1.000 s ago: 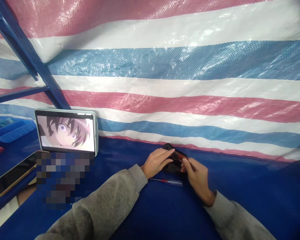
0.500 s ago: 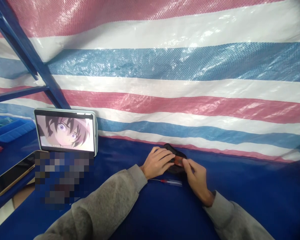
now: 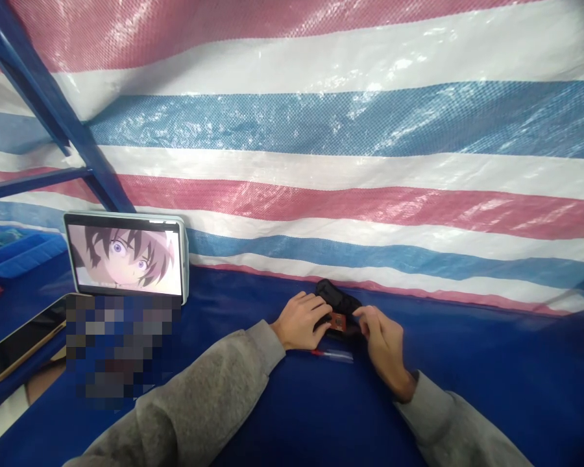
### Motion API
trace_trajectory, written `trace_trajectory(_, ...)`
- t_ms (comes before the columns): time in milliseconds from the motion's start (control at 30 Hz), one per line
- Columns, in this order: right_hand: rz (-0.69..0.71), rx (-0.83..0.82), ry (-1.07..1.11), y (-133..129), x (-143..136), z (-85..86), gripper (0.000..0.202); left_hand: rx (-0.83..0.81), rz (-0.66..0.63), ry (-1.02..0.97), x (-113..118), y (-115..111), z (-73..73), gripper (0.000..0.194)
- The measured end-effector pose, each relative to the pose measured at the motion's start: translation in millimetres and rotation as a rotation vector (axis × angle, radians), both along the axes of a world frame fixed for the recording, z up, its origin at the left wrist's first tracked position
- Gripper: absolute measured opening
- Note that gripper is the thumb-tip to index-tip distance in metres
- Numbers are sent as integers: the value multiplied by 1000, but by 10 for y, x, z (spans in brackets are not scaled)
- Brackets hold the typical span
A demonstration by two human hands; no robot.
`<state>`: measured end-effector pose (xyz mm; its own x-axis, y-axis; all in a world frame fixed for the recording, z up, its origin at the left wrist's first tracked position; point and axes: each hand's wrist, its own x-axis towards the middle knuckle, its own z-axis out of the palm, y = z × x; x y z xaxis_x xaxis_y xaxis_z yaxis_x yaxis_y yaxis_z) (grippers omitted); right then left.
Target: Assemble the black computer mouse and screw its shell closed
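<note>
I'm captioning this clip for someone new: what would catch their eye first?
The red, white and blue striped woven tarpaulin fills the whole background. At left a white-cased tablet leans against it, showing a cartoon. In the centre, on the dark blue table cover, the left hand and right hand hold a small black device with a red part.

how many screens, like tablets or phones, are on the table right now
2. A tablet stands propped against the striped tarp at the left, playing a cartoon. A phone lies flat, screen dark, at the far left edge. A pixelated patch below the tablet could hide more.
</note>
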<state>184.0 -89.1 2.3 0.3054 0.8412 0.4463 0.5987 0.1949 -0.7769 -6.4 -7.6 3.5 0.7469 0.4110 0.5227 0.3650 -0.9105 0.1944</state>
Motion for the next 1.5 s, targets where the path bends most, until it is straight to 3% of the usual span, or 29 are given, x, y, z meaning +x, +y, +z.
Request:
trace_trajectory(400, 24, -19, -3, 10, 21, -49, 43, 11, -17, 8, 4, -7, 2, 19)
trace_trajectory(833, 23, -11, -5, 23, 25, -48, 42, -228, -54, -116, 33, 76, -112, 15)
trace_trajectory(1000, 22, -17, -12, 9, 18, -50, 42, -182, -13, -91, 27, 65, -81, 16)
trace_trajectory(1267, -29, 124, -229, 122, 100, -99, 23, -174, 83, 4, 33, 62, -47, 22)
trace_trajectory(1400, 78, 10, -381, 244, 210, -218, 31, -202, 107, 32, 36, 71, -54, 22)
trace_trajectory(1500, 121, -54, -386, 290, 278, -243, 25, -224, 114, 37, 38, 86, -76, 24)
